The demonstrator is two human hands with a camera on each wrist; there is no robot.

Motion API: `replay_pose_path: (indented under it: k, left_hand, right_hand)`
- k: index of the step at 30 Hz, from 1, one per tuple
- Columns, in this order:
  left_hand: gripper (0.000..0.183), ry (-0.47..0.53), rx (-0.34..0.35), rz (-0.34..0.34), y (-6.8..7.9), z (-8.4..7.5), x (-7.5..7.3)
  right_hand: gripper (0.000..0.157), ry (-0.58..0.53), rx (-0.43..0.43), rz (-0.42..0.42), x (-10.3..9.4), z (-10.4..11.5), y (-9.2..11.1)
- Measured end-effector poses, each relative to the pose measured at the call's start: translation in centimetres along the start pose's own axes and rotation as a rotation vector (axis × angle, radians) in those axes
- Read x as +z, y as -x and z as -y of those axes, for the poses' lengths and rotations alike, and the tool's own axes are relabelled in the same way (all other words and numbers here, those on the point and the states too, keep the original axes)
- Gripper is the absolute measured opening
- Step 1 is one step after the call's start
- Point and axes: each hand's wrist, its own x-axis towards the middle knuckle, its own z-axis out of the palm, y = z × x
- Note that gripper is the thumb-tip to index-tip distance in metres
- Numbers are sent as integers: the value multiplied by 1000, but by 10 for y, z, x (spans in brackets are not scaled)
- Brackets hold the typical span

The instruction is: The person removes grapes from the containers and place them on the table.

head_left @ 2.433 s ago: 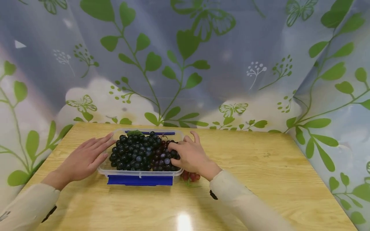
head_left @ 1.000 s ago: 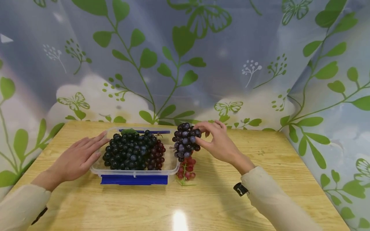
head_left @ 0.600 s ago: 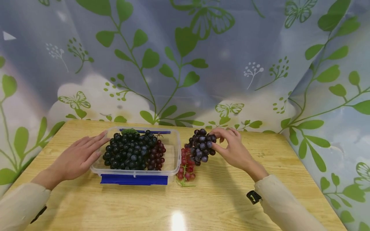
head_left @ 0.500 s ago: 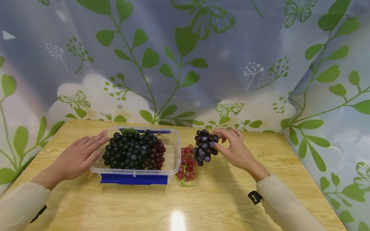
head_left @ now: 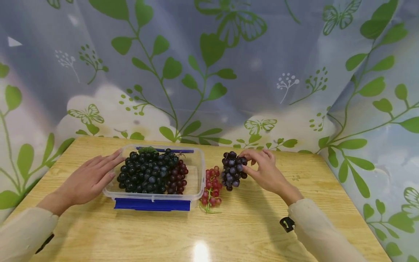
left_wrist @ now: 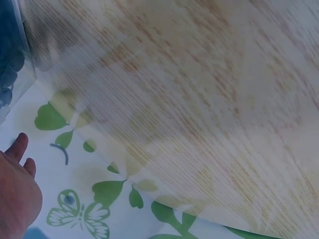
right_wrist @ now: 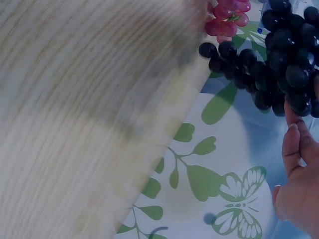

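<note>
Head view: grasps the bunch (head_left: 233, 171) between thumb and fingertips of the right hand (head_left: 264, 173), from its 3 o'clock side, at 5 o'clock from the view's centre. Cannot tell whether lifted or touching the table (head_left: 147, 233). Holds nothing with the left hand (head_left: 90, 178), fingers straight, aimed toward 2 o'clock, tips at the 9 o'clock rim of the box (head_left: 176, 197). Between box and bunch, flat on the table: red grapes (head_left: 212, 187), toward 8 o'clock from the bunch. Inside the box: black grapes (head_left: 144, 173) from 9 o'clock to the middle, maroon grapes (head_left: 178, 178) toward 3 o'clock, a leaf (head_left: 148, 149) near 12. On the box, 2 blue latches (head_left: 152, 204), at 12 and 6 o'clock. Beyond, at 12 o'clock: printed cloth (head_left: 248, 80).

Left wrist view: shows only part of the left hand, at 8 o'clock, with a corner of the box at 10.

Right wrist view: shows the bunch at 2 o'clock, fingertips of the right hand against its grapes at 4, red grapes at 1.
</note>
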Motion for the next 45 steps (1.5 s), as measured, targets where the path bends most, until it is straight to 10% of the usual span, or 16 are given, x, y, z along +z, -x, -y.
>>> replay_pose_path:
  k: [16,45]
  left_hand:
    - [56,16,-17,23,3,1,-7]
    - [59,28,-28,6,1,-1,4]
  right_hand:
    - [36,149,-57,256,28,-7,21]
    - [43,162,8,229,46,-8,29]
